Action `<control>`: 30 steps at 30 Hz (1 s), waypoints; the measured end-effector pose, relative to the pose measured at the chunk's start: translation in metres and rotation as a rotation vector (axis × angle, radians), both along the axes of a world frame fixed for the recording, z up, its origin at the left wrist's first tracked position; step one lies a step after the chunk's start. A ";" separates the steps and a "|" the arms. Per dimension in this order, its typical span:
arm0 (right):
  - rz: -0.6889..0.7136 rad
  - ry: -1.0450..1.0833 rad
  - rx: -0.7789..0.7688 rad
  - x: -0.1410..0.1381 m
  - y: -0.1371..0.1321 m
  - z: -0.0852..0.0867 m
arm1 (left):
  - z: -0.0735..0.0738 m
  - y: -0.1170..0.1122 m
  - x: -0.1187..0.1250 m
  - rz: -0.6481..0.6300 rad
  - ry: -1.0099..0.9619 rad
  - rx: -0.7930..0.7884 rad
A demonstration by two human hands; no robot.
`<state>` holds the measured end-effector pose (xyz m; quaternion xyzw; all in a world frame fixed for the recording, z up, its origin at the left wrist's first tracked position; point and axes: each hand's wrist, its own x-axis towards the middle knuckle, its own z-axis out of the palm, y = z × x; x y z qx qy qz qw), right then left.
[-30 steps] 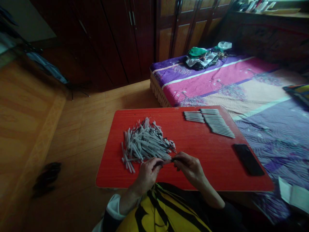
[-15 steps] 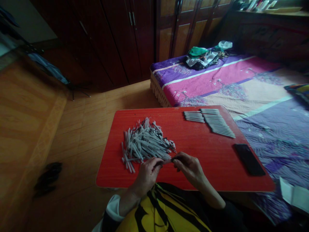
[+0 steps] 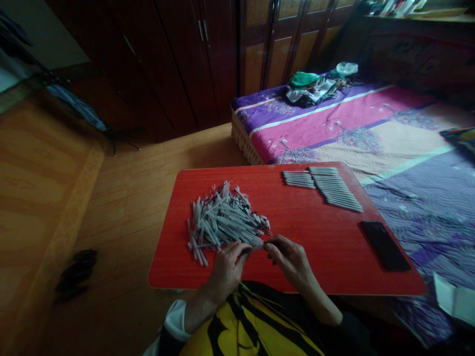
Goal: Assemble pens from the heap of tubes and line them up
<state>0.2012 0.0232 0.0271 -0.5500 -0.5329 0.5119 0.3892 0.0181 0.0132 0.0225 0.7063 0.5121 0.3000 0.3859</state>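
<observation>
Between my two hands is a thin pale tube (image 3: 257,247), held nearly level just above the table's front part. My left hand (image 3: 227,267) pinches its left end between thumb and fingers. At the right end, the closed fingertips of my right hand (image 3: 291,257) grip the tube, where a small dark part shows; its detail is too small to make out. Just beyond my left hand lies a heaped pile of similar pale tubes (image 3: 222,217), mixed with thin dark sticks. Further off to the right, slim grey sticks with dark ends (image 3: 337,190) lie side by side in two rows.
The red table (image 3: 282,217) has a black phone (image 3: 385,245) near its right edge. Behind and right stands a bed (image 3: 315,123) with a clothes heap (image 3: 313,89). Dark wardrobes (image 3: 178,64) line the back. Black footwear (image 3: 77,274) sits on the tiled floor at left.
</observation>
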 end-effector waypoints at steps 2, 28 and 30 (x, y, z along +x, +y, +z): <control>0.009 0.064 -0.001 0.001 0.000 -0.001 | -0.001 0.000 0.000 0.001 -0.002 -0.010; 0.056 -0.074 0.119 0.005 0.003 0.001 | -0.003 0.000 0.002 -0.016 0.052 0.007; 0.042 -0.146 0.117 0.005 0.003 -0.001 | -0.002 0.000 0.002 -0.033 0.060 0.011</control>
